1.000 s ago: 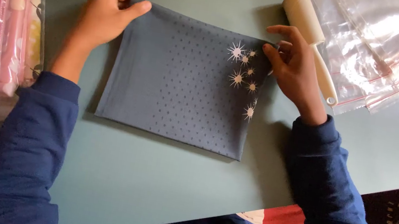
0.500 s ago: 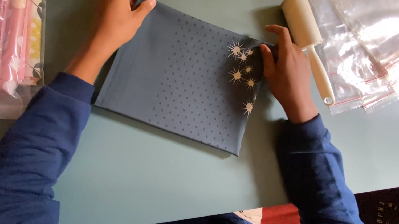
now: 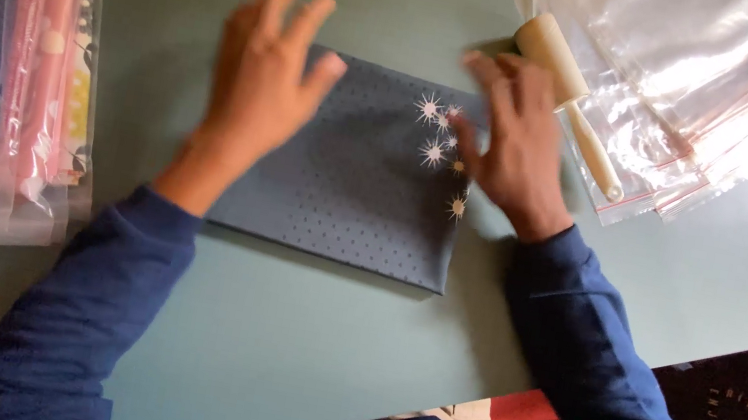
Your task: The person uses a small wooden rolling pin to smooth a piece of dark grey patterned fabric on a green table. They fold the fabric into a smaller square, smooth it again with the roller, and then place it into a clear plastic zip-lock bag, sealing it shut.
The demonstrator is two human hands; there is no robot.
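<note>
One folded blue-grey cloth (image 3: pixel 348 185) lies mid-counter (image 3: pixel 290 348), with bare room along its near edge, bagged fabrics (image 3: pixel 3 67) to the left, and clear bags (image 3: pixel 709 84) plus one roller (image 3: pixel 570 96) to the right. The left hand (image 3: pixel 266 70) is flat and released over the cloth's far-left corner. The right hand (image 3: pixel 518 138) is likewise open at its starred right edge.

We see that both hands have changed since 1 second ago. The left hand (image 3: pixel 264 80) no longer pinches the far left corner of the folded grey-blue cloth (image 3: pixel 353 186); its fingers are now spread flat over the left part. The right hand (image 3: pixel 514 132) has also let go of the right edge and lies open beside the white star prints (image 3: pixel 437 135). Both look blurred from motion.
</note>
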